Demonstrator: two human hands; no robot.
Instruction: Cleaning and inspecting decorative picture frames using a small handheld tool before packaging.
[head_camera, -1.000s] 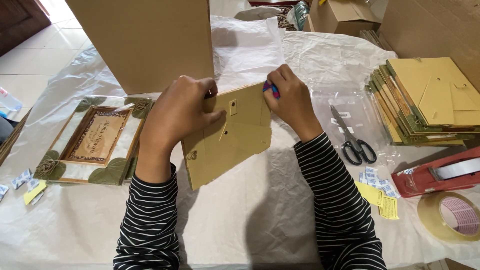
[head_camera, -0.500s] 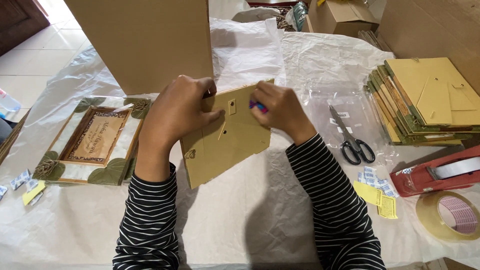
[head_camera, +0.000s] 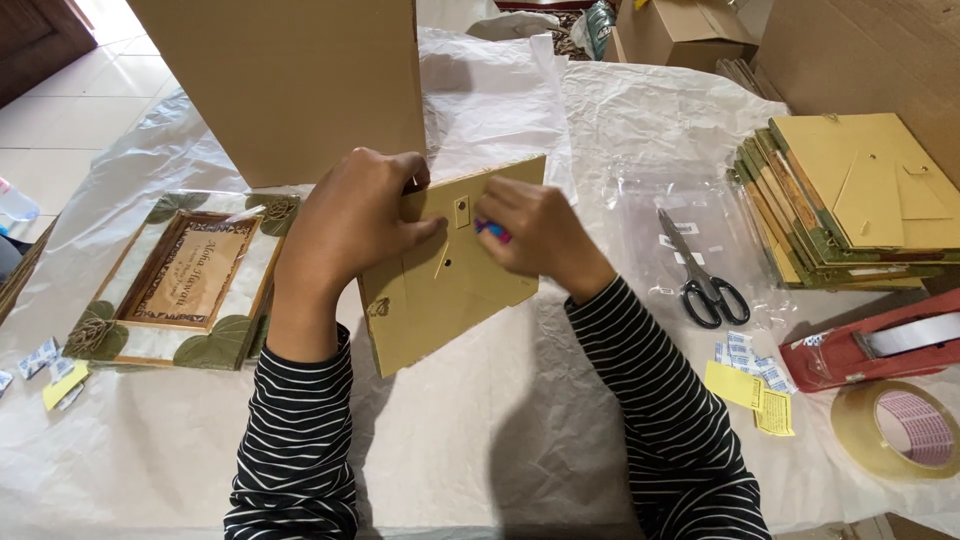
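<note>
Hands, two in number, both in striped sleeves, work at the table centre. One tan frame backing board (head_camera: 440, 290) stands tilted on the white paper table cover (head_camera: 480, 440), its back face up and a small metal tab near its upper edge. The left hand (head_camera: 345, 225) grips the board's upper left corner, fingers curled over the edge and thumb laid across the face. The right hand (head_camera: 540, 235) rests against the board's upper right part, fingers closed narrowly on one small pink-and-blue tool (head_camera: 492, 231); its kind cannot be told, since the hand is blurred.

Near the front right edge lie one roll of clear tape (head_camera: 895, 428), one red tape dispenser (head_camera: 880, 345), two yellow paper slips (head_camera: 750, 395) and a cluster of small white sachets (head_camera: 745, 355), too many and too small to count. One pair of black-handled scissors (head_camera: 700, 270) lies on a clear plastic sleeve (head_camera: 650, 190), right of the board.

At left, one leaf-decorated picture frame (head_camera: 180, 285) lies flat, well apart from the board, with more sachets (head_camera: 40, 358) just beside its near corner.

Farther right sits one stack of frames (head_camera: 850, 200), backs up; the count cannot be told. Behind the hands stands one large cardboard box (head_camera: 290, 75), with another smaller box (head_camera: 680, 30) beyond.
</note>
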